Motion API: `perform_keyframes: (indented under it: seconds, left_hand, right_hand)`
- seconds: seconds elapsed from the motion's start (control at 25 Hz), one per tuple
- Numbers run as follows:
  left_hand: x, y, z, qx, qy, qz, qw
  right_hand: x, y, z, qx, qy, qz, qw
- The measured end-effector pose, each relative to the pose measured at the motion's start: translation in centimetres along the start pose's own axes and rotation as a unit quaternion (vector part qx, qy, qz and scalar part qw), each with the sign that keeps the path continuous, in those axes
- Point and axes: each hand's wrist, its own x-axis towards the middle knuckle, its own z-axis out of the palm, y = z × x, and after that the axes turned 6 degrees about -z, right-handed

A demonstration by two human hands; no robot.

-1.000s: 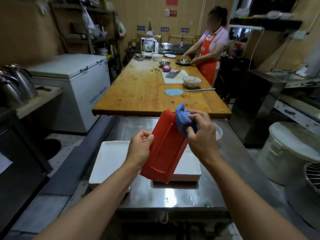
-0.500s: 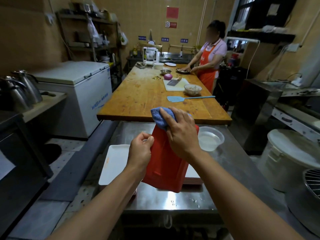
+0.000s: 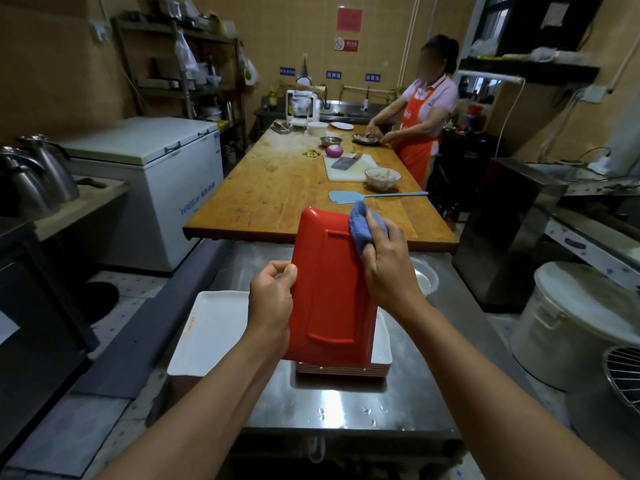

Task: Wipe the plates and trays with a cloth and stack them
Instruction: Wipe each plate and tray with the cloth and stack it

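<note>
The left hand [image 3: 272,299] grips the left edge of a red tray [image 3: 330,289], fingers curled round the rim, holding it nearly upright with its underside toward the camera. The right hand [image 3: 388,271] pinches a blue cloth [image 3: 363,225] against the tray's upper right corner, at about 1 o'clock on the tray, fingers bent over the cloth. The tray's lower end stands over a stack of white trays [image 3: 381,348] on the steel table [image 3: 346,403]; a second white stack [image 3: 211,327] lies at 9 o'clock from it.

Writing: the white chest freezer [image 3: 156,174] at 10 o'clock carries blue lettering on its front, too blurred to read. On the far wall at 12 o'clock hang a red notice [image 3: 349,19], a round no-smoking sign [image 3: 338,44] and three small blue labels [image 3: 333,75]; their characters cannot be made out.

Containers: a clear tub [image 3: 424,277] at 3 o'clock from the tray, mostly hidden by the right hand, seems to hold pale liquid. On the wooden table [image 3: 277,192], a glass bowl [image 3: 382,176] holds pale food beside a white board [image 3: 349,164] with a cleaver. A blue swatter [image 3: 363,196] lies nearer. A person in an orange apron [image 3: 417,133] works at 1 o'clock. A lidded white bucket [image 3: 571,323] stands at 3 o'clock.
</note>
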Motion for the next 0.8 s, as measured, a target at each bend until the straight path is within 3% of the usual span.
perform_keyframes:
  seconds: [0.4,0.48,0.6,0.68,0.8]
  left_hand:
    - [2.3,1.5,4.7,-0.122,0.084,-0.005,0.989]
    - [2.8,1.2,5.1,-0.124,0.088,-0.002,0.988]
    - [3.1,0.3,5.8,-0.117,0.064,-0.009,0.991]
    - [3.2,-0.3,5.8,-0.087,0.026,-0.019,0.996]
    - [3.2,-0.3,4.5,0.034,-0.050,-0.016,0.998]
  right_hand:
    - [-3.2,0.7,0.0,0.083,-0.019,0.089,0.992]
    - [-3.7,1.3,-0.6,0.161,-0.006,0.118,0.980]
    - [-3.2,1.9,-1.8,0.333,0.034,0.198,0.921]
    - [-2.6,2.3,-2.1,0.362,0.060,0.238,0.899]
    - [-2.2,2.9,-2.3,0.352,0.059,0.261,0.897]
